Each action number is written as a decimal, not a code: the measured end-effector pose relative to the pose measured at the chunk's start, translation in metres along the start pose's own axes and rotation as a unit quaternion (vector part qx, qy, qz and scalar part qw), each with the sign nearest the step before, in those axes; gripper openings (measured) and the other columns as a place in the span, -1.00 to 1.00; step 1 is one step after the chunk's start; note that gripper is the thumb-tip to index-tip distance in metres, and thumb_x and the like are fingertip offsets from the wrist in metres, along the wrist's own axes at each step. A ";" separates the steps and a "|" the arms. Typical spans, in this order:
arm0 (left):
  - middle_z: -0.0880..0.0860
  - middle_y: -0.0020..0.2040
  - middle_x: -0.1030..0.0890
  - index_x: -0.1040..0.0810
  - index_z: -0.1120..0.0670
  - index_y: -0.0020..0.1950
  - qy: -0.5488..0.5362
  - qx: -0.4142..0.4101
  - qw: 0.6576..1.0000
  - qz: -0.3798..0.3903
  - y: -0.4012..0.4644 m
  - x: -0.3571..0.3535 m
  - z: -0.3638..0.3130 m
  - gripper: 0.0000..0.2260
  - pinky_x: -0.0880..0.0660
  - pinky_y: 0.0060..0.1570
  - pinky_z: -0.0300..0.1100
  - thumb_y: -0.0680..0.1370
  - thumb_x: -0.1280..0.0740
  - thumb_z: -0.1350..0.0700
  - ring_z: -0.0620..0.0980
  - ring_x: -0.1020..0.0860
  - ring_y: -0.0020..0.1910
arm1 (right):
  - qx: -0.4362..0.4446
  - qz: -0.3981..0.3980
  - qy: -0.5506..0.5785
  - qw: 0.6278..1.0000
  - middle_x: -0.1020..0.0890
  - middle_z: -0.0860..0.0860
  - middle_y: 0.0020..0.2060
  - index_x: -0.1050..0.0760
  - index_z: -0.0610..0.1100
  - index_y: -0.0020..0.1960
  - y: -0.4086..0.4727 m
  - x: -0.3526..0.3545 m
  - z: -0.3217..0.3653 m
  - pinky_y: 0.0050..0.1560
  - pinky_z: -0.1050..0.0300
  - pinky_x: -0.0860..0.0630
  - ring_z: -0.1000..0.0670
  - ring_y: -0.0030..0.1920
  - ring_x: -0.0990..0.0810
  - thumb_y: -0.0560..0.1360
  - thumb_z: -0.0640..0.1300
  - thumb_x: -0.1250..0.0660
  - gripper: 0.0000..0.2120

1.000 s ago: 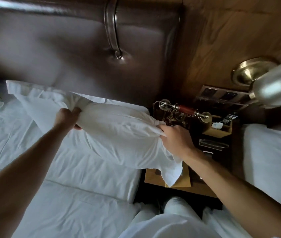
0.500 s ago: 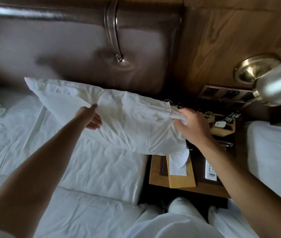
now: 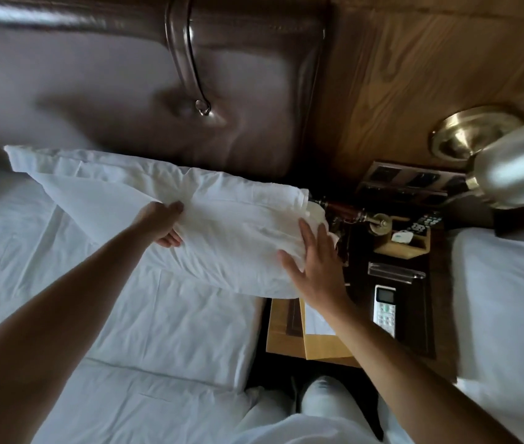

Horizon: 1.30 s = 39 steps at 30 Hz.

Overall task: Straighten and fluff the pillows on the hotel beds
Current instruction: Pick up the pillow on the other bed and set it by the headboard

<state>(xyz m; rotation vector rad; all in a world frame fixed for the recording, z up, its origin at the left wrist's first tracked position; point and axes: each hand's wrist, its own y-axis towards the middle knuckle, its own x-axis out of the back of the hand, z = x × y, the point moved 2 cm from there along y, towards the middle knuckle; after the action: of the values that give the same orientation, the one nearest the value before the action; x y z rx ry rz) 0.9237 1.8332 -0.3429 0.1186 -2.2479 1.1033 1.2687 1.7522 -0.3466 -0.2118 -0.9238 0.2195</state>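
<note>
A white pillow [image 3: 222, 225] lies across the head of the left bed [image 3: 126, 331], its long side near the brown leather headboard [image 3: 110, 75]. Its right end juts past the mattress edge over the nightstand. My left hand [image 3: 166, 224] pinches the pillowcase at the pillow's near edge, thumb on top and fingers underneath. My right hand [image 3: 315, 261] rests flat on the pillow's right end, fingers spread and holding nothing.
A dark nightstand [image 3: 430, 315] stands between the beds with an antique phone [image 3: 356, 216], a white remote [image 3: 384, 309], a wooden tray and a tan folder [image 3: 289, 334]. A metal lamp [image 3: 516, 168] hangs at upper right. The second bed [image 3: 503, 299] is at right.
The pillow has come down from a lifted, bunched hold and now lies flatter toward the headboard. My right hand let go of its end and opened flat on it.
</note>
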 end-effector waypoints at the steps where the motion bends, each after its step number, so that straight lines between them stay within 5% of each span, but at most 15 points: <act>1: 0.29 -0.37 -0.68 -0.59 0.46 -0.08 -0.010 -0.012 1.000 -0.013 0.000 0.000 0.001 -0.37 -0.64 -0.38 -0.09 0.70 -0.14 -0.12 0.13 -0.70 -0.44 | -0.021 0.007 -0.002 1.000 0.06 -0.15 0.66 0.12 0.22 0.64 0.004 -0.001 0.002 0.48 -0.47 -0.19 -0.31 0.64 0.03 0.47 0.55 0.07 -0.16; 6: 0.19 -0.44 -0.67 -0.66 0.29 -0.36 -0.008 -0.104 0.990 -0.091 -0.001 0.011 0.008 -0.34 -0.67 -0.17 -0.04 0.69 -0.14 -0.14 0.13 -0.72 -0.35 | -0.052 0.035 0.044 0.997 -0.17 -0.10 0.61 0.07 0.26 0.59 0.035 0.004 0.013 0.26 -0.21 -0.49 -0.27 0.50 -0.38 0.54 0.43 -0.12 -0.27; 9: 0.08 -0.50 -0.65 -0.65 0.22 -0.39 0.009 -0.127 0.986 -0.108 -0.005 0.010 0.016 -0.36 -0.66 -0.13 -0.05 0.69 -0.14 -0.15 -0.01 -0.69 -0.40 | -0.040 0.036 0.120 0.991 -0.34 0.00 0.53 -0.05 0.22 0.59 0.044 0.005 0.011 0.12 0.06 -0.43 -0.11 0.39 -0.52 0.60 0.24 -0.24 -0.36; 12: 0.01 -0.55 -0.60 -0.63 0.16 -0.38 0.013 -0.133 0.980 -0.148 -0.004 0.013 0.022 -0.40 -0.57 -0.23 -0.10 0.70 -0.15 -0.15 -0.09 -0.65 -0.40 | -0.069 0.072 0.174 0.980 -0.48 0.03 0.45 -0.25 0.07 0.56 0.052 0.004 0.012 0.24 0.18 -0.35 -0.03 0.43 -0.48 0.64 0.12 -0.25 -0.48; 16: 0.01 -0.47 -0.61 -0.59 0.09 -0.35 -0.027 -0.132 0.976 -0.174 0.007 0.034 0.018 -0.47 -0.44 -0.41 -0.23 0.66 -0.18 -0.20 -0.15 -0.60 -0.39 | -0.097 0.103 0.203 0.969 -0.51 0.05 0.44 -0.33 0.07 0.53 0.075 0.014 0.021 0.31 0.13 -0.35 -0.03 0.44 -0.45 0.64 0.14 -0.23 -0.51; 19: 0.24 -0.23 -0.69 -0.65 0.21 -0.17 -0.077 -0.133 0.972 -0.177 0.020 0.053 0.016 -0.48 -0.61 -0.11 -0.09 0.61 -0.22 -0.22 0.11 -0.70 -0.16 | -0.099 0.109 0.230 0.962 -0.52 0.05 0.42 -0.36 0.06 0.52 0.086 0.006 0.031 0.41 0.00 -0.39 -0.05 0.44 -0.45 0.63 0.14 -0.24 -0.52; 22: 0.31 -0.15 -0.70 -0.66 0.26 -0.09 -0.104 -0.117 0.968 -0.195 0.037 0.078 0.016 -0.47 -0.64 0.11 0.08 0.55 -0.25 -0.23 0.20 -0.72 -0.03 | -0.110 0.128 0.292 0.941 -0.48 0.18 0.41 -0.26 0.02 0.59 0.096 -0.016 0.045 0.35 0.12 -0.33 -0.01 0.50 -0.37 0.64 0.06 -0.27 -0.45; 27: 0.43 -0.03 -0.68 -0.65 0.33 0.04 -0.063 -0.058 0.962 -0.259 0.058 0.129 0.037 -0.28 -0.60 0.16 0.22 0.50 -0.16 -0.35 0.28 -0.69 0.10 | -0.048 0.161 0.340 0.925 -0.42 -0.03 0.52 -0.29 0.06 0.58 0.130 -0.070 0.081 0.45 0.03 -0.41 0.06 0.42 -0.44 0.65 -0.15 -0.28 -0.48; 30: 0.45 0.03 -0.66 -0.62 0.34 0.11 -0.081 0.012 0.955 -0.283 0.074 0.157 0.062 -0.26 -0.58 0.23 0.19 0.52 -0.12 -0.34 0.30 -0.68 0.15 | -0.003 0.207 0.305 0.930 -0.41 0.07 0.53 -0.25 0.20 0.58 0.141 -0.095 0.112 0.44 -0.11 -0.44 -0.03 0.44 -0.46 0.63 -0.08 -0.29 -0.43; 32: 0.40 -0.05 -0.70 -0.60 0.34 0.14 -0.118 0.041 0.954 -0.273 0.084 0.165 0.071 -0.27 -0.63 0.17 0.13 0.52 -0.12 -0.33 0.27 -0.72 0.06 | 0.020 0.231 0.275 0.933 -0.36 0.12 0.55 -0.21 0.22 0.59 0.147 -0.099 0.123 0.48 -0.09 -0.39 -0.03 0.51 -0.39 0.61 -0.02 -0.30 -0.41; 34: 0.23 -0.34 -0.70 -0.60 0.30 0.00 -0.128 0.053 0.956 -0.260 0.088 0.157 0.073 -0.34 -0.70 -0.01 0.01 0.52 -0.10 -0.30 0.15 -0.76 -0.14 | 0.021 0.244 0.277 0.929 -0.34 0.09 0.56 -0.19 0.13 0.61 0.149 -0.095 0.120 0.53 -0.03 -0.32 -0.01 0.54 -0.34 0.61 -0.05 -0.31 -0.39; 36: 0.16 -0.41 -0.69 -0.61 0.25 -0.16 -0.108 0.053 0.961 -0.249 0.088 0.140 0.070 -0.37 -0.68 0.06 0.06 0.51 -0.08 -0.29 0.16 -0.75 -0.14 | 0.000 0.235 0.279 0.931 -0.42 0.08 0.48 -0.23 0.03 0.60 0.145 -0.084 0.107 0.50 0.08 -0.34 0.04 0.47 -0.40 0.61 -0.08 -0.36 -0.39; 39: 0.03 -0.47 -0.65 -0.59 0.20 -0.26 -0.121 0.048 0.967 -0.218 0.082 0.115 0.066 -0.44 -0.66 0.11 0.13 0.52 -0.13 -0.26 0.21 -0.73 -0.14 | -0.026 0.187 0.180 0.965 -0.64 0.00 0.12 -0.52 -0.09 0.30 0.140 -0.056 0.087 0.12 0.06 -0.53 -0.04 0.14 -0.61 0.56 0.01 -0.43 -0.64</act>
<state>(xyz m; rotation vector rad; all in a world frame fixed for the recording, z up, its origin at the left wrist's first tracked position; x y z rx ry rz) 0.7713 1.8584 -0.3640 0.7882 -2.2223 0.9931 1.1527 1.8780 -0.3764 -0.4606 -0.5215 0.4894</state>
